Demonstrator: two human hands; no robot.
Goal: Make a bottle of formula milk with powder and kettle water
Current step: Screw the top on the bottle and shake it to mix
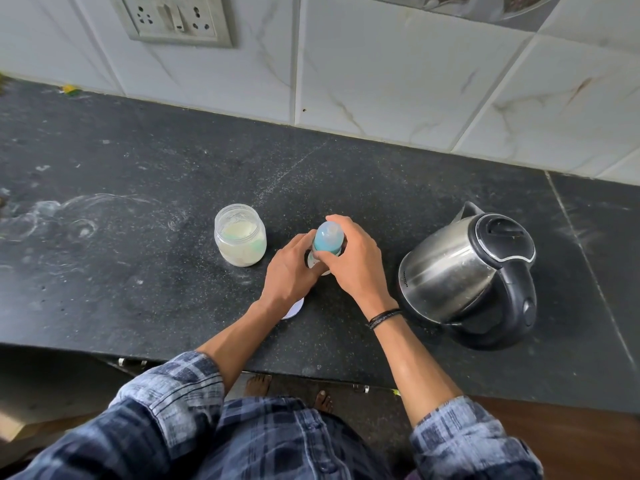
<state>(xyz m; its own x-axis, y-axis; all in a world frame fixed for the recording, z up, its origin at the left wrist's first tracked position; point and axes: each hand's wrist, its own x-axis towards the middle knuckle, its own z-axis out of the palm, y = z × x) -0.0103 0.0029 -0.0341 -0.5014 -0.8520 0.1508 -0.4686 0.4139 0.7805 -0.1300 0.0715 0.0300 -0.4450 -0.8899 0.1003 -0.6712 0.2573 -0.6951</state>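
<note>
Left hand (289, 271) grips the clear base of a baby bottle (328, 241) on the speckled black stone counter (138, 271), right hand (353, 263) curled round its teal collar and translucent teat; a round jar (240, 237) of pale powder stands left, a brushed-steel kettle (460, 268) (lettering unreadable) right.

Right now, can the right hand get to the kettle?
Probably yes, once it lets go. The right hand grips the top of the bottle, but the kettle stands close beside it on the counter, with nothing between them.

A teat-topped blue bottle (328, 238) stands upright between an open powder jar (240, 237) and a closed steel kettle (457, 268).
</note>
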